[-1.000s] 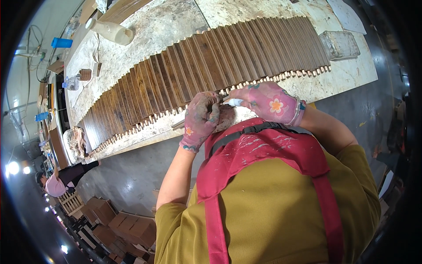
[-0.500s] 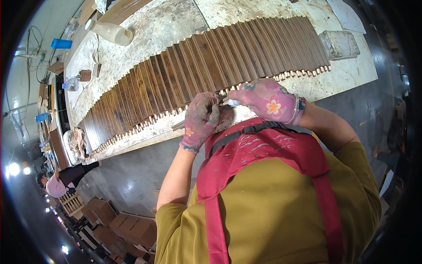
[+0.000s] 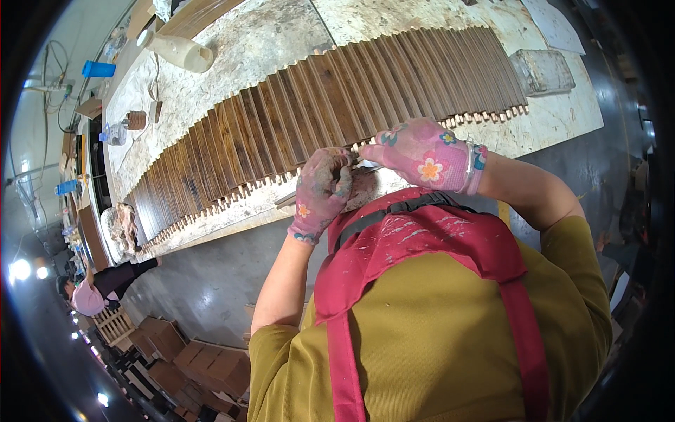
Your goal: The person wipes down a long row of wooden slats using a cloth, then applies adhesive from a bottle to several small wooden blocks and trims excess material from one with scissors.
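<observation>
A long fanned row of dark brown wooden boards (image 3: 281, 116) lies on the worktable, with pale peg-like ends showing along its near edge. My left hand (image 3: 322, 188), in a stained pink floral glove, is closed at the row's near edge. A short brown strip (image 3: 285, 200) sticks out beside it, apparently the end of a wooden piece in its grip. Close by on the right, my gloved right hand (image 3: 422, 156) has its fingers drawn together, pointing at the left hand. Under them shows a small whitish thing (image 3: 368, 164); its kind is hidden by the fingers.
A wrapped grey block (image 3: 541, 72) sits at the row's right end, a crumpled cloth bundle (image 3: 121, 228) at its left end. Farther back are a whitish plastic bottle (image 3: 176, 53) and a blue cup (image 3: 98, 69). Another person (image 3: 91, 295) is at far left, near stacked cartons (image 3: 211, 366).
My right hand has shifted slightly up and left, its wrist turning a little, and less of the whitish thing shows. My left hand stays nearly where it was.
</observation>
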Demonstrator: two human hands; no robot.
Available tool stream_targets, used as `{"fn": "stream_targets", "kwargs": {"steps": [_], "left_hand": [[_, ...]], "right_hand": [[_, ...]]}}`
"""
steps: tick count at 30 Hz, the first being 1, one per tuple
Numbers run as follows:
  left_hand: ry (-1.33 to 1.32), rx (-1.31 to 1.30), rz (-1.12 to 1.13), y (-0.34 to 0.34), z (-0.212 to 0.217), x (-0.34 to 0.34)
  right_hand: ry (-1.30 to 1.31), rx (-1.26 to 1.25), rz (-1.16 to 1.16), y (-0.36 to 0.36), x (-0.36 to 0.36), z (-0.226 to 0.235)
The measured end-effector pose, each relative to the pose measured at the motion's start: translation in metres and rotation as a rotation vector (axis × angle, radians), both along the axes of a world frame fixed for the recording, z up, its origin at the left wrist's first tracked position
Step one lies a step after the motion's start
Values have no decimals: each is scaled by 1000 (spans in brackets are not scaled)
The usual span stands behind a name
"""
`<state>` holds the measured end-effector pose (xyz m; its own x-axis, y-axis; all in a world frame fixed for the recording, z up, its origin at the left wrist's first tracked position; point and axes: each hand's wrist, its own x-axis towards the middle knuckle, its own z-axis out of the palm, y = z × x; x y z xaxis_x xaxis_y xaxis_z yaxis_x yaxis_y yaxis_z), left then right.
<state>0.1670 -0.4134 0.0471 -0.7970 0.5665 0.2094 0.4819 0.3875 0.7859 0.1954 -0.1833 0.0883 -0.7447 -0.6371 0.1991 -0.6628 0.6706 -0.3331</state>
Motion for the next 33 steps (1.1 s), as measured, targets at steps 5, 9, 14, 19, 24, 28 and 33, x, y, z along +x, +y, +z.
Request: {"fn": "stream_targets", "kwargs": {"steps": [5,9,14,19,24,28,33], "left_hand": [[24,2,-5,-1,-3,0],[10,1,0,-1,-2,0],[17,-13,4,-1,0,-1],[-8,-14,14,1,1,-1],[-19,12,14,0,2,2],[-12,14,14,2,3,1],[-13,8,16,1,2,1]], "right_hand": [[-51,80,-42,1,-1,1],[-124,16,-63,0,-1,5],[-53,33,-54,-3,-1,0],[1,12,-26,-2,-1,-2],[53,18,32,0,-2,-5],[37,77,31,-4,-5,5],[-1,159,59,-9,-12,16]]}}
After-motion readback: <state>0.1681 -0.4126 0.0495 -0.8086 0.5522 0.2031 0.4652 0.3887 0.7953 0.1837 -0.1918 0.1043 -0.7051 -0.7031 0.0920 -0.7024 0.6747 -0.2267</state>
